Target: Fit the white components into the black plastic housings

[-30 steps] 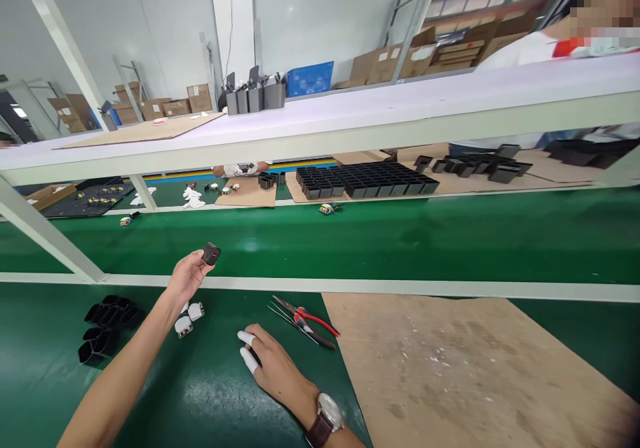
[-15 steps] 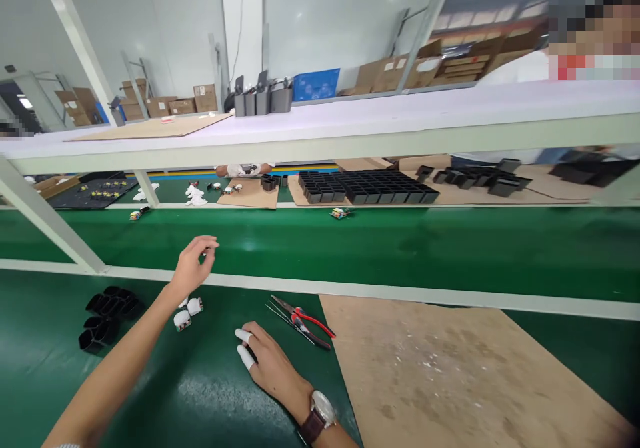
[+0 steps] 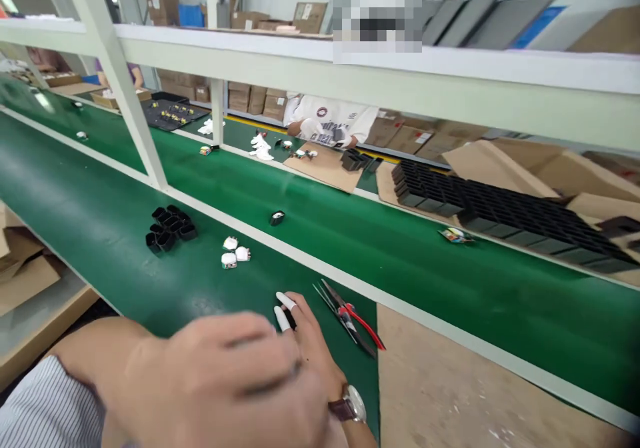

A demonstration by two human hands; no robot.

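My left hand (image 3: pixel 225 368) is raised close to the camera, blurred, its fingers bent and partly hidden; whether it holds anything I cannot tell. Behind it my right hand (image 3: pixel 315 341) rests on the green bench, fingers apart, white covers on two fingertips and a watch at the wrist. Just right of that hand lie red-handled pliers (image 3: pixel 350 315) and thin metal tweezers (image 3: pixel 333 308). Several small white-topped parts (image 3: pixel 229 259) sit beyond my hands. A cluster of black housings (image 3: pixel 167 228) stands further left. One black housing with white inside (image 3: pixel 277 218) is on the green belt.
A pale rail (image 3: pixel 280 245) separates bench and belt (image 3: pixel 380 248). Stained cardboard (image 3: pixel 430 381) covers the bench at right. A shelf beam (image 3: pixel 300 68) and a post (image 3: pixel 120 95) stand above. Across the belt are rows of black housings (image 3: pixel 500 215) and a gloved co-worker (image 3: pixel 330 125).
My left hand has drawn back from over the belt toward the camera. A black housing now shows on the belt where that hand was. The view has turned left; my right hand stays by the pliers.
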